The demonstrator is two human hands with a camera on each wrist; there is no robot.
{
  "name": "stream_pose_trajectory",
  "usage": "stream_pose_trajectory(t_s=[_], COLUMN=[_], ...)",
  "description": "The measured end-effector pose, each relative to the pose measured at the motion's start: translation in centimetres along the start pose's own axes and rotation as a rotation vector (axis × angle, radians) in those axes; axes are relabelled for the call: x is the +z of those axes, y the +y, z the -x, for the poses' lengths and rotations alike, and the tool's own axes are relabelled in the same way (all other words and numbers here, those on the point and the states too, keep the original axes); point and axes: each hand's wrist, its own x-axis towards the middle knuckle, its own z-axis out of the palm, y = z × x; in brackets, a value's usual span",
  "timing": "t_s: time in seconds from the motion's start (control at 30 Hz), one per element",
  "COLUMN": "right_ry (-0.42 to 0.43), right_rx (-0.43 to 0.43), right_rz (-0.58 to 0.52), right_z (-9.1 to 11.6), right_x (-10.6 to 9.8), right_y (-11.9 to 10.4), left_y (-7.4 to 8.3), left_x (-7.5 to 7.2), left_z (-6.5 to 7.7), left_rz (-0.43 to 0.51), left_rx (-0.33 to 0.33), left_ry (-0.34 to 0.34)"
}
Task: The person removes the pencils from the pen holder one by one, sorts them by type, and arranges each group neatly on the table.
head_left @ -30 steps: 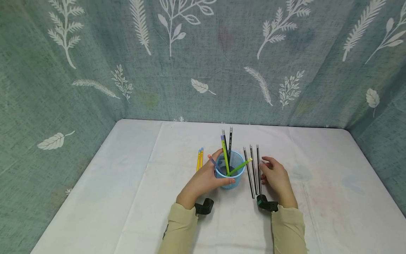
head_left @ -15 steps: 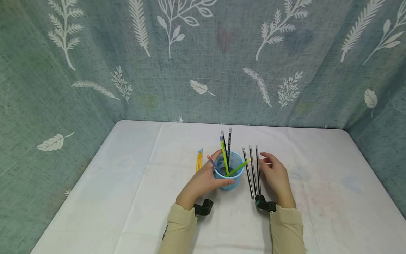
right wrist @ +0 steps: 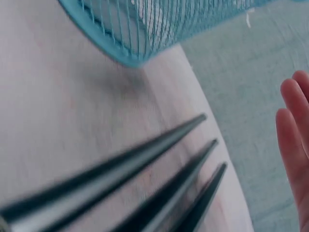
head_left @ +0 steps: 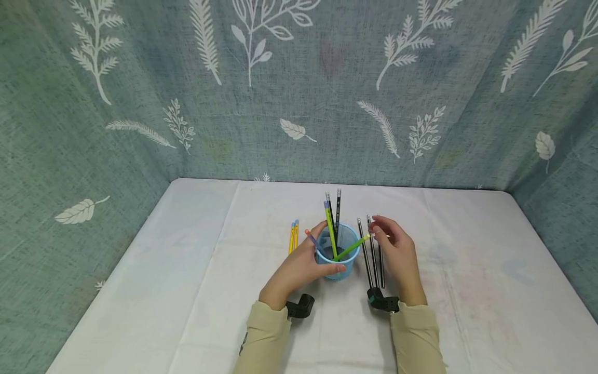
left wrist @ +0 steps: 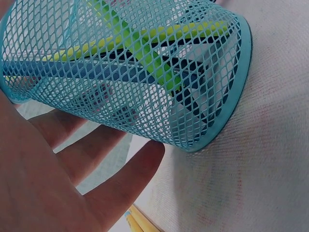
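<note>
A light blue mesh pencil cup (head_left: 344,269) stands upright on the table, holding several pencils. Among them are a green pencil with a purple end (head_left: 330,228), a leaning green pencil (head_left: 352,246), a blue one (left wrist: 96,70) and two black ones. My left hand (head_left: 299,269) holds the cup from the left, thumb across its front. Three black pencils (head_left: 366,254) lie side by side right of the cup. Above their far ends is my right hand (head_left: 398,252), partly covering the rightmost one. The right wrist view shows its fingers (right wrist: 292,140) extended, apart from the pencils.
Two yellow pencils (head_left: 292,237) lie left of the cup, partly behind my left hand. A white cloth covers the table (head_left: 210,311). A grey-green curtain with white leaf prints (head_left: 261,124) hangs at the back and sides.
My right hand has moved left and away from me, from beside the rightmost black pencil to over the far ends of the row. My left hand and the cup stay put.
</note>
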Motion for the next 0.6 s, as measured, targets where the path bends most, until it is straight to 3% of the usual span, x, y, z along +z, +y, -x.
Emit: stream_pose_trajectory(t_s=[0.13, 0.33, 0.43, 0.6], right_ry=[-0.031, -0.08, -0.131, -0.192], right_rx=[-0.02, -0.022, -0.046, -0.049], right_rz=[0.022, -0.039, -0.065, -0.052], right_z=[-0.2, 0.1, 0.4, 1.0], right_x=[0.7, 0.3, 0.1, -0.1], right_y=[1.4, 0.7, -0.9, -5.6], left_y=[0.0, 0.0, -0.1, -0.1], left_x=[0.0, 0.0, 0.0, 0.1], left_z=[-0.1, -0.1, -0.1, -0.2], left_rz=[-0.001, 0.008, 0.011, 0.028], left_rx=[0.008, 0.015, 0.02, 0.038], left_ry=[0.002, 0.0, 0.002, 0.002])
